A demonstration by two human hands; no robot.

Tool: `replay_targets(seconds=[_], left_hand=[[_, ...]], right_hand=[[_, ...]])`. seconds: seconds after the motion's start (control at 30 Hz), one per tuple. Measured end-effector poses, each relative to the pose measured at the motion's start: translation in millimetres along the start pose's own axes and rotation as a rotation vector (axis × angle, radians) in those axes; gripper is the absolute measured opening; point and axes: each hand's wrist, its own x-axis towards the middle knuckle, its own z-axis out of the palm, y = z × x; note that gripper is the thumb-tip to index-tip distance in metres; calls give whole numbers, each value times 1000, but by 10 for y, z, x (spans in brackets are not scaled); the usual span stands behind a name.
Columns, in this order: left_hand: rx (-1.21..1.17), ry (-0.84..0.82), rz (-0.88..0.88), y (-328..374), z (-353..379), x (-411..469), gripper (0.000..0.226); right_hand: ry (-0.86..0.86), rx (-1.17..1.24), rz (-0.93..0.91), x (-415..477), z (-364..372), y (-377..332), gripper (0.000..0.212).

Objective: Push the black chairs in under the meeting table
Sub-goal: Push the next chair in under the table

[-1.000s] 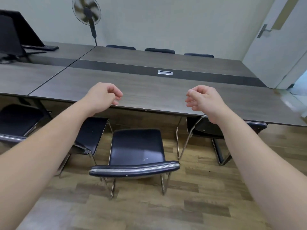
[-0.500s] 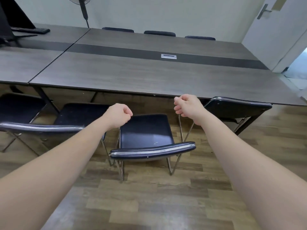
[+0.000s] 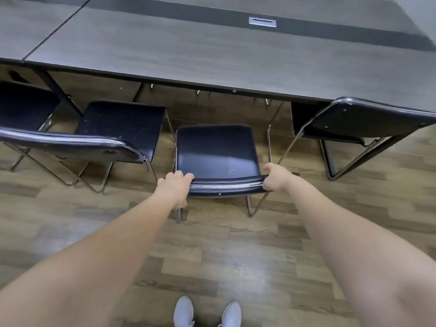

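A black chair with chrome legs [image 3: 217,152] stands in front of me, facing the grey meeting table [image 3: 188,55], its seat out from under the table's edge. My left hand [image 3: 175,185] grips the left end of its backrest and my right hand [image 3: 276,177] grips the right end. A second black chair [image 3: 120,123] stands to its left, also out from the table. A third black chair [image 3: 368,119] at the right sits turned at an angle, its backrest touching or very near the table's edge.
Another black chair seat [image 3: 21,105] shows at the far left beside a table leg [image 3: 59,93]. A metal cable hatch [image 3: 262,21] lies in the table's dark middle strip. The floor is wood laminate, and my white shoes [image 3: 207,312] stand behind the chair.
Both hands have dropped from fists in the air onto the middle chair's backrest and closed on it. My view has tilted down and moved closer to the table.
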Motion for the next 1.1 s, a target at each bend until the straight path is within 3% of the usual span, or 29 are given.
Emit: replay_targets(seconds=[0.1, 0.2, 0.4, 0.6, 1.1], left_hand=[[130, 117, 61, -81, 120, 112, 67], [223, 183, 127, -127, 162, 230, 52], [126, 217, 219, -191, 226, 435, 44], [103, 223, 218, -250, 234, 586, 50], [194, 321, 256, -621, -563, 1901, 44]], right_hand=[[45, -239, -20, 92, 152, 173, 57], [147, -383, -83, 172, 293, 294, 53], [362, -534, -103, 287, 448, 321, 29], [459, -680, -110, 330, 487, 235, 16], [474, -649, -85, 1267, 15, -287, 22]])
